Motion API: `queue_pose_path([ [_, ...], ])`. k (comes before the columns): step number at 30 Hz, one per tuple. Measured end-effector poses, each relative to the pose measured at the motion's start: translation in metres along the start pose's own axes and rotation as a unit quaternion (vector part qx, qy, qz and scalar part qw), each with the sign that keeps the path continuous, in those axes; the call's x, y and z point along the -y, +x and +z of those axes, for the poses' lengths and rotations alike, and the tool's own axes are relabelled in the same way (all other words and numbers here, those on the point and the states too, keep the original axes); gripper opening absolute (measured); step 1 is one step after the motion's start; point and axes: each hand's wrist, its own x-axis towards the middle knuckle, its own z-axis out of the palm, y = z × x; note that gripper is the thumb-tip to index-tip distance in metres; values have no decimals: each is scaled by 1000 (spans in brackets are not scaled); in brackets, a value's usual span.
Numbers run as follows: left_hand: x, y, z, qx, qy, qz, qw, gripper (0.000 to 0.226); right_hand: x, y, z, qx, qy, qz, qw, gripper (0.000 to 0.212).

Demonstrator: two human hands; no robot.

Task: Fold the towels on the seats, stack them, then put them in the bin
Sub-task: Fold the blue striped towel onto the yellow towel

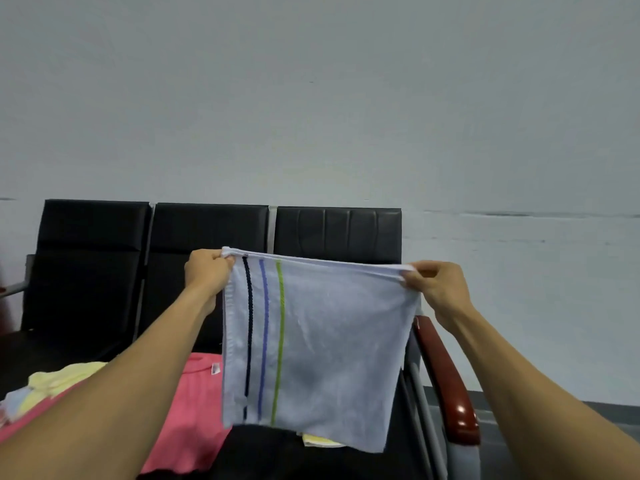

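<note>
A: Towel point(322, 348) first. Where is it?

B: Held up in the air over the right-hand seat point(311, 459) of the black bench, hanging flat from its top edge. It is pale blue-white with three vertical stripes near its left side: dark navy, blue and green.

A: Who has hold of it?

B: Both hands. The left hand point(207, 270) has its fingers curled tight round the top left corner; the right hand point(437, 284) pinches the top right corner between thumb and fingers. The top edge runs nearly taut between them.

A: What lies under it?

B: A pink towel point(194, 410) spread over the middle seat, reaching its front edge, with a small label near its far edge. A pale yellow towel point(62, 377) is bunched on the left seat. A scrap of yellow cloth point(320, 441) shows just beneath the hanging towel's lower edge, on the right seat.

A: Anything at the bench's right end?

B: A reddish-brown armrest point(446, 379), just beside the towel's right edge.
</note>
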Motion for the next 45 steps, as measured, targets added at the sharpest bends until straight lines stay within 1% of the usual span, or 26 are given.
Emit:
queue_pose_path([
  [1,0,0,-1,-3,-4,-5,1000,29,1,-2,1,-3,18,-7,1000,8],
  [2,0,0,-4,-5,-6,-10,1000,29,5,-5,1,12,36,-6,999,9],
  [4,0,-2,-9,-6,-3,-14,1000,27,10,-11,-3,47,41,3,998,34],
  [5,-1,-3,-12,-3,0,-11,1000,25,10,-12,-4,49,25,2,998,46],
  [6,-1,-5,-14,-1,2,-7,1000,25,10,-14,-5,41,1,-4,999,54],
  [7,-1,-8,-16,1,4,-3,1000,24,10,-17,-6,26,-24,-14,999,56],
  [9,0,-13,-19,10,1,-1,1000,23,8,-24,-8,-7,-58,-26,998,47],
  [12,8,-25,-22,13,2,9,1000,26,2,-38,-10,-33,-73,-36,996,21],
  [13,12,-31,-22,14,11,18,1000,28,0,-43,-11,-41,-75,-40,996,20],
  [16,18,-51,-18,21,53,38,998,26,-8,-50,-12,-79,-103,-48,990,36],
  [19,29,-55,-8,23,83,36,996,25,-16,-52,-10,-101,-112,-30,988,36],
  [23,66,-50,13,50,104,8,993,24,-46,-48,0,-100,-130,17,986,35],
  [25,94,-46,28,63,127,-5,990,24,-74,-45,7,-89,-148,47,984,38],
  [27,125,-46,43,73,142,-25,987,21,-107,-47,15,-59,-169,76,981,40],
  [30,188,-40,74,93,159,-59,981,21,-174,-48,34,-31,-195,118,973,44],
  [34,262,-36,113,104,170,-116,973,26,-253,-47,60,-28,-208,170,963,46],
  [36,283,-34,129,106,172,-141,969,25,-278,-45,71,-32,-194,195,961,41],
  [38,294,-31,141,101,161,-153,970,24,-292,-43,79,-45,-191,204,959,35],
  [42,295,-32,152,89,132,-168,973,21,-296,-38,87,-72,-177,224,956,35],
  [45,289,-43,158,107,106,-186,971,16,-288,-45,94,-60,-150,256,953,31],
])
